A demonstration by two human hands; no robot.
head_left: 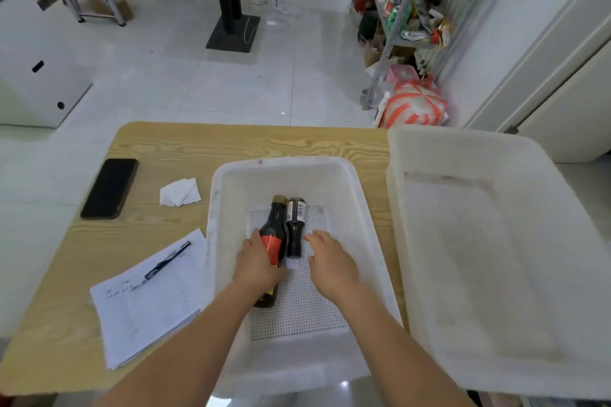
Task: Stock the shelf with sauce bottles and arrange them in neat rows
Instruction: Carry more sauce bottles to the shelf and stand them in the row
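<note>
Two dark sauce bottles lie side by side in a white plastic basket [360, 208] on the wooden table [185, 149]. The larger bottle [273, 225] has a red label and a gold cap pointing away from me; my left hand [258, 261] grips its body. The smaller bottle [295, 228] has a barcode label and a white cap toward me. My right hand [330, 261] hovers just to its right with relaxed fingers and holds nothing.
A second, larger white basket [406, 155] stands to the right. On the table's left lie a black phone [110, 188], a crumpled tissue [180, 192], and papers [145, 301] with a pen [168, 260]. A metal shelf rack [400, 13] with goods stands at the far right.
</note>
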